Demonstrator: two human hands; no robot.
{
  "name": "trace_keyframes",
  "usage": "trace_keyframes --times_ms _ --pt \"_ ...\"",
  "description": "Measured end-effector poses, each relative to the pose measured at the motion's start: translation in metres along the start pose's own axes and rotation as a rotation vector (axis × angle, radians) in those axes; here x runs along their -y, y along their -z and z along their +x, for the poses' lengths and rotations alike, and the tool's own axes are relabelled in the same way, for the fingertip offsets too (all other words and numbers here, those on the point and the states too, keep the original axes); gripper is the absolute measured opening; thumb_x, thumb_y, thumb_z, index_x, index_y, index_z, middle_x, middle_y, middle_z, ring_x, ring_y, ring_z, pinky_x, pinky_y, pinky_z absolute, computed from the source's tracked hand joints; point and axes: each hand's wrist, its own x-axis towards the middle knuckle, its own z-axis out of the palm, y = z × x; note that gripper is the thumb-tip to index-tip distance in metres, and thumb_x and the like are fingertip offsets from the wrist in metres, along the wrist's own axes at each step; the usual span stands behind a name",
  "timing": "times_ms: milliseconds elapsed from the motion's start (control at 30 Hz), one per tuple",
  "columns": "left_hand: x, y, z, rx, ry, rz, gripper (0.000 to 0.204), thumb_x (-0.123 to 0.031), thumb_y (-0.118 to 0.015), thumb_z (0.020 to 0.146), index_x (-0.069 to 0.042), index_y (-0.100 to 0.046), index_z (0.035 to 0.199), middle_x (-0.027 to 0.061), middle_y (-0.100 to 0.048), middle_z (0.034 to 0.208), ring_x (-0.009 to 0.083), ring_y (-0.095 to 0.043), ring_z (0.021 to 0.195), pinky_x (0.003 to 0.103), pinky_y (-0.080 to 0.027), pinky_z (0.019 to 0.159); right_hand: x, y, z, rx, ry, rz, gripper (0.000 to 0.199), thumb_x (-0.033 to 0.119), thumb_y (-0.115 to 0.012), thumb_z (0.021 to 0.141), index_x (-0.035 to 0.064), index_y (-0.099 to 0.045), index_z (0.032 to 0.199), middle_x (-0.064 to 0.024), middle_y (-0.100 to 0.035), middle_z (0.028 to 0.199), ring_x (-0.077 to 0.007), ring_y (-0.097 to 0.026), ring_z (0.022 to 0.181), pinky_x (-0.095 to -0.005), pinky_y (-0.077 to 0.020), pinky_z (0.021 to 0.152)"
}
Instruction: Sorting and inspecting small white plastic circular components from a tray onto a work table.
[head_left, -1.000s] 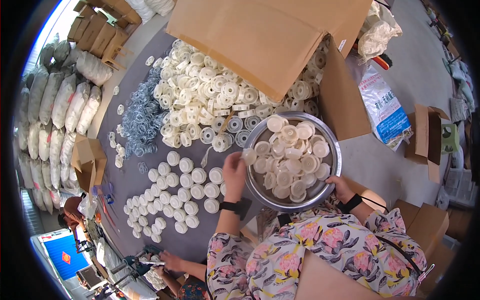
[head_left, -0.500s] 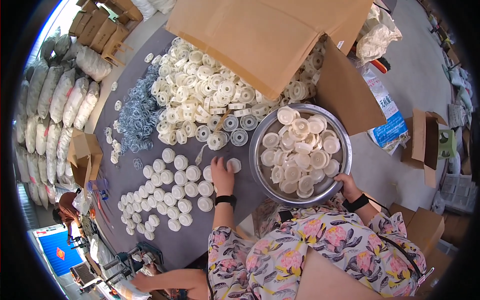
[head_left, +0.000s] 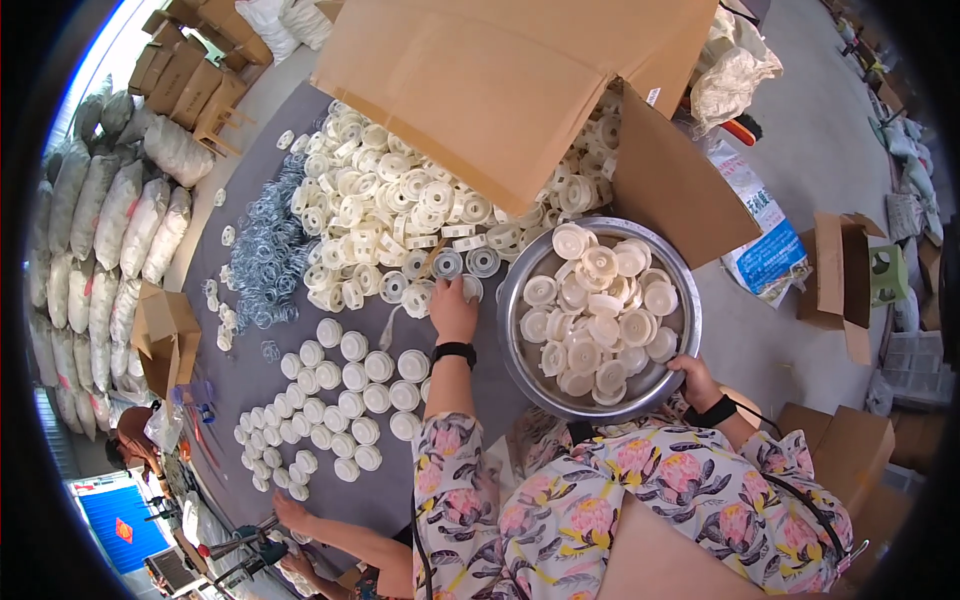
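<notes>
My left hand [head_left: 455,312] is over the table at the near edge of a heap of off-white plastic parts [head_left: 395,190]. Its curled fingers close on a pale round plastic part [head_left: 473,288], which they partly cover. My right hand [head_left: 697,382] grips the near right rim of a steel basin [head_left: 512,355]. Inside the basin lie many translucent white round caps [head_left: 600,300]. Left of my left forearm, white round caps [head_left: 353,376] stand in loose rows on the grey tabletop [head_left: 480,400].
A large cardboard box [head_left: 470,80] lies over the heap, its flap [head_left: 675,180] beside the basin. Clear bluish rings [head_left: 265,250] are piled left of the heap. At lower left, another person's hand [head_left: 292,512] is by a metal device [head_left: 250,550]. Stuffed sacks [head_left: 110,220] line the left side.
My left hand has moved away from me, from beside a white cap to the heap's near edge. My right hand stays on the basin rim. The other person's hand has shifted away from me.
</notes>
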Motion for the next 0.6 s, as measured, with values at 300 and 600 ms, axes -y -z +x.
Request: trace_keyframes --times_ms 300,600 --pt "0.022 0.019 -0.084 0.059 -0.115 0.053 0.046 -0.019 -0.073 0.064 -0.009 -0.059 0.107 0.0123 -0.053 0.099 0.0317 -0.054 0.095 0.041 -0.045 0.077 0.004 0.001 0.001 0.016 0.003 0.003 0.048 0.006 -0.056 0.065 -0.0007 -0.053 0.112 -0.0096 -0.062 0.095 -0.0207 -0.059 0.085 -0.0315 -0.0481 0.079" --pt "0.002 0.032 -0.046 -0.151 -0.165 -0.35 0.037 -0.019 -0.071 0.072 -0.003 -0.059 0.102 0.0163 -0.057 0.101 0.0343 -0.055 0.094 0.041 -0.046 0.08 0.008 -0.003 0.005 0.041 -0.001 0.009 0.042 0.006 -0.057 0.066 0.0004 -0.056 0.108 -0.0067 -0.063 0.091 -0.019 -0.06 0.081 -0.0302 -0.0489 0.076"
